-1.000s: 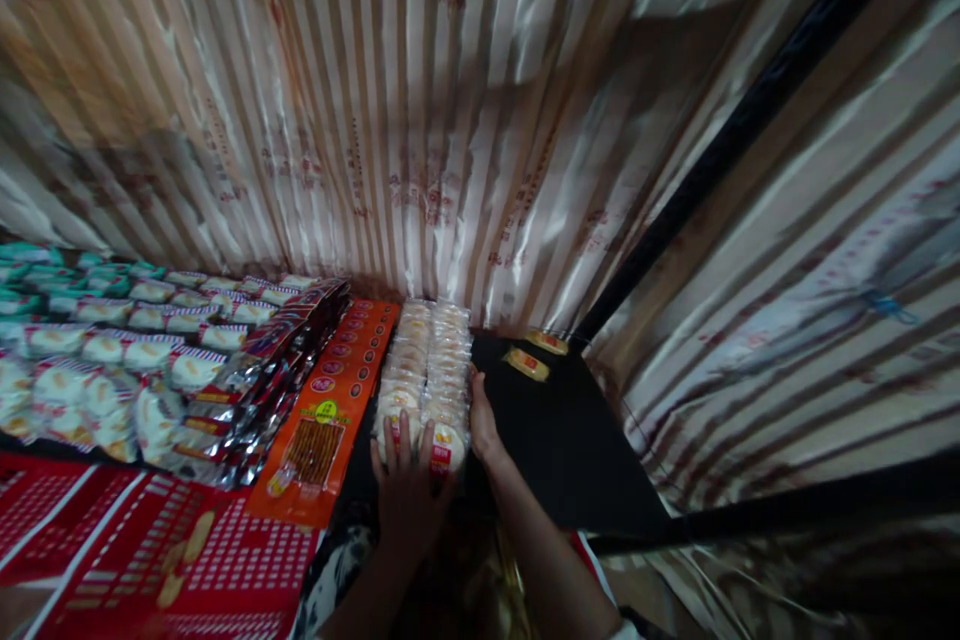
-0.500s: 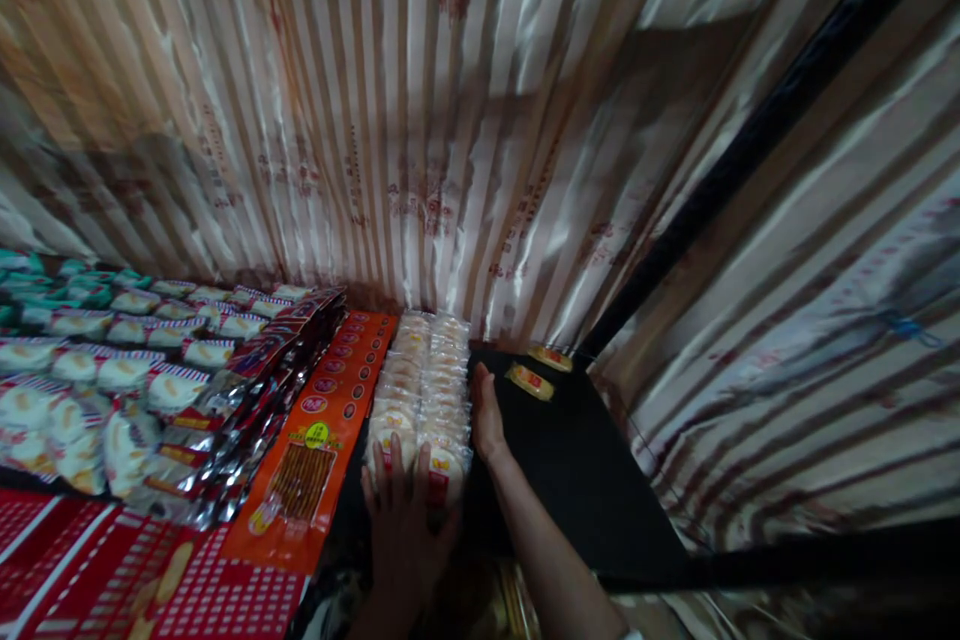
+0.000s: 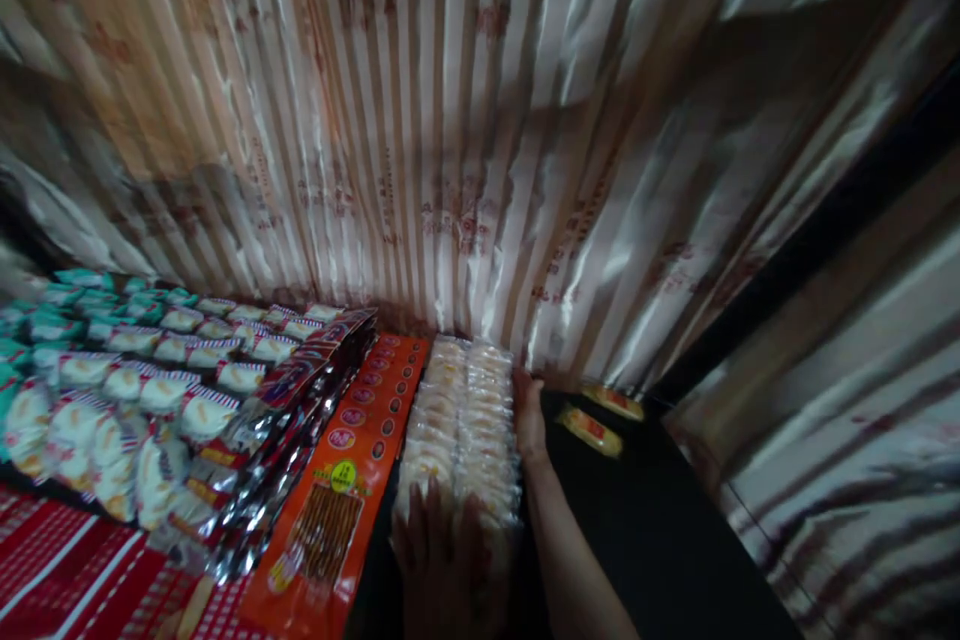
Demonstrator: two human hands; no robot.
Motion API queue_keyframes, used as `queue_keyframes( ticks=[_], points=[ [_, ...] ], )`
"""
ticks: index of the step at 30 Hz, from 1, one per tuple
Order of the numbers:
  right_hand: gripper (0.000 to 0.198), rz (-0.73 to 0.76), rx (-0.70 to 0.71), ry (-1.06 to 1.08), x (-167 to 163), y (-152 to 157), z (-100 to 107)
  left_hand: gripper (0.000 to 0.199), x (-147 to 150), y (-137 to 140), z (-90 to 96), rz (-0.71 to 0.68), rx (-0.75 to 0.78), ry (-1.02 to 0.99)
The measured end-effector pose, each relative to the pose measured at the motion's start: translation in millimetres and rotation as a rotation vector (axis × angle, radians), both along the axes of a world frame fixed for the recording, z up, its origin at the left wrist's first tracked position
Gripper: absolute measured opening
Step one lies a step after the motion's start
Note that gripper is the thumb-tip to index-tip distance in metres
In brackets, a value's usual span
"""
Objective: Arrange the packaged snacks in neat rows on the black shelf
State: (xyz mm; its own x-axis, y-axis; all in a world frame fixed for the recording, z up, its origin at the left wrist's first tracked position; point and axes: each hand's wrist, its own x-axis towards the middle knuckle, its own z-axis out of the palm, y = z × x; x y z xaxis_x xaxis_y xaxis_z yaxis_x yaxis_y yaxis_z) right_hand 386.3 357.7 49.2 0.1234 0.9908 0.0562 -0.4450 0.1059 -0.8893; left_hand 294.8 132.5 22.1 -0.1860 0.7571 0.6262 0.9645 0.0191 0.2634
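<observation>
Beside right fingers (image 3: 530, 410), seemingly touching left fingers (image 3: 434, 522), lie wrapped crackers (image 3: 489, 420).

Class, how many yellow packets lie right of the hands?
2. The nearer packet lies right of the right hand; the farther packet sits just behind, by the striped sheet.

Dim lt, pleated sheeting (image 3: 480, 170) bhnd blk shelf (image 3: 652, 530) w/ slanted post (image 3: 806, 260)

left fingers (image 3: 435, 522) slightly apart, right fingers (image 3: 531, 400) farther forward, forearm (image 3: 576, 550) outstretched
</observation>
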Motion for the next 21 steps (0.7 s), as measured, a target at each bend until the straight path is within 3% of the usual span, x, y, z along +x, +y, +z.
queue_keyframes(
  ticks=[7, 12, 21],
  points=[
    [0.066, -0.064, -0.084, 0.063, -4, 3, -13, 0.075, -4, -2, 6.5, -0.031, -0.046, -0.035],
    [0.064, -0.075, -0.060, 0.063, -9, 5, -18, 0.073, -9, -1, 6.5, -0.047, -0.065, -0.017],
    [0.061, -0.070, -0.099, 0.079, -28, -1, -2, 0.069, -18, -1, 17.7, -0.041, -0.077, -0.059]
  ],
)
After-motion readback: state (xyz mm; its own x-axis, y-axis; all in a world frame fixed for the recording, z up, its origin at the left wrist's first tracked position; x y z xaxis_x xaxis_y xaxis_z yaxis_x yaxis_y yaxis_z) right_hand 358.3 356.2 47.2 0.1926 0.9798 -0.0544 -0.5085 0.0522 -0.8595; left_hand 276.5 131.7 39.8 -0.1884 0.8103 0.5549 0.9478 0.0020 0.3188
